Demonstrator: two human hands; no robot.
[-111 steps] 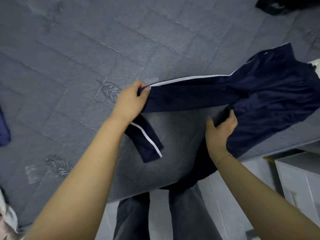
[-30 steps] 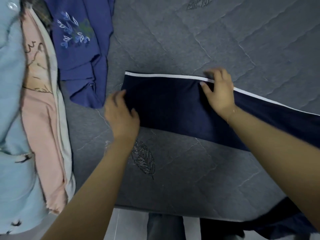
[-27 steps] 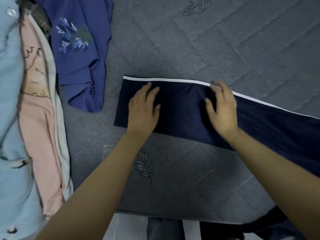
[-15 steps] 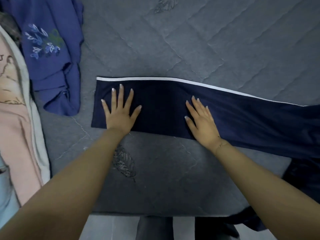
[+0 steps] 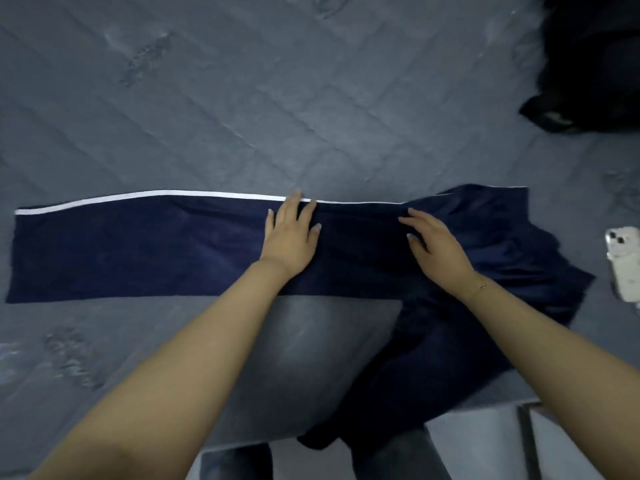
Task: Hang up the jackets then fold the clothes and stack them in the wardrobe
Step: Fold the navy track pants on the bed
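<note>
Both flat, the left hand (image 5: 290,237) and right hand (image 5: 437,247) press the navy trousers (image 5: 138,251) on the bed (image 5: 311,98).

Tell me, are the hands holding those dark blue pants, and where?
Nothing is gripped. Both hands lie flat on the navy trousers: the left hand by the white stripe at the far edge, the right hand nearer the bunched end.

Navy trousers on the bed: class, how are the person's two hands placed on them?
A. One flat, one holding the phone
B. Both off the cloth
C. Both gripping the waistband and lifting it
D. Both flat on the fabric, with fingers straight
D: the left hand and right hand lie flat on the navy trousers, with fingers straight.
</note>
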